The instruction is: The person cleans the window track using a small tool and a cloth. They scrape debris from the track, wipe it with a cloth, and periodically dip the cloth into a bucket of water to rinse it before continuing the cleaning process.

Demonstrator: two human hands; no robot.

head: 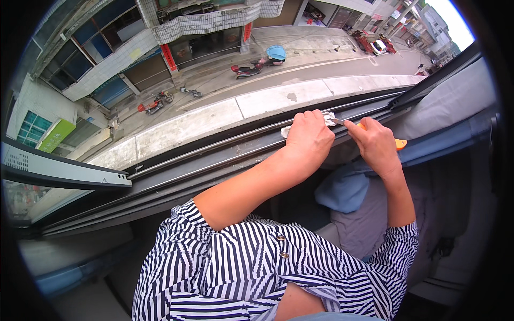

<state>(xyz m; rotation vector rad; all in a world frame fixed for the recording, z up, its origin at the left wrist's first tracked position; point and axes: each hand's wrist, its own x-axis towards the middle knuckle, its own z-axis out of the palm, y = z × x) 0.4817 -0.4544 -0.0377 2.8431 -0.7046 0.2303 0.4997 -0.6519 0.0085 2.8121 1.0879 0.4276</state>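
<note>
Both hands are together over the dark metal track of a sliding window (pixel 209 155). My left hand (pixel 310 130) is closed around a crumpled white cloth or tissue (pixel 329 118), whose ends stick out on both sides and rest along the track. In my right hand (pixel 373 142) is a tool with an orange handle (pixel 400 144); it looks like a utility knife or scraper. Its thin metal blade (pixel 338 121) points left and meets the white cloth. Small pale crumbs of dirt (pixel 237 151) lie on the track to the left of my hands.
A window sash (pixel 68 166) stands at the left, a dark frame post (pixel 435 76) at the right. Beyond the sill a pale concrete ledge (pixel 277 100) borders a drop to a street with a red motorcycle (pixel 156 103). Blue curtain cloth (pixel 345 188) hangs below my right arm.
</note>
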